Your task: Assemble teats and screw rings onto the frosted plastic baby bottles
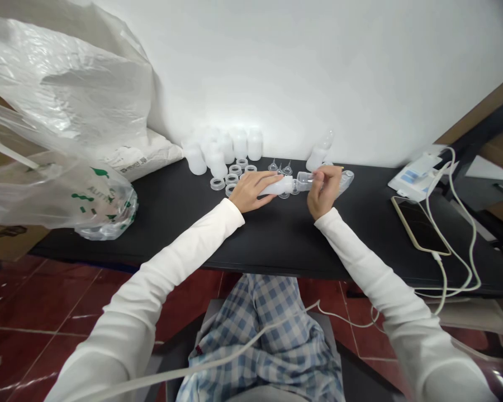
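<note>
My left hand (251, 191) is wrapped round a white plastic bottle (277, 185) lying sideways over the black table (276, 234). My right hand (324, 188) pinches a clear cap (305, 180) at the bottle's neck. Just behind my hands lie several white screw rings (232, 177) and small clear teats (280, 167). Further back stands a cluster of white bottles (222, 148), and one capped bottle (318, 153) leans by the wall.
Large plastic bags (58, 139) fill the table's left end. A phone (419, 224) with a white cable (456, 245) and a white box (417, 176) lie at the right. The white wall is close behind.
</note>
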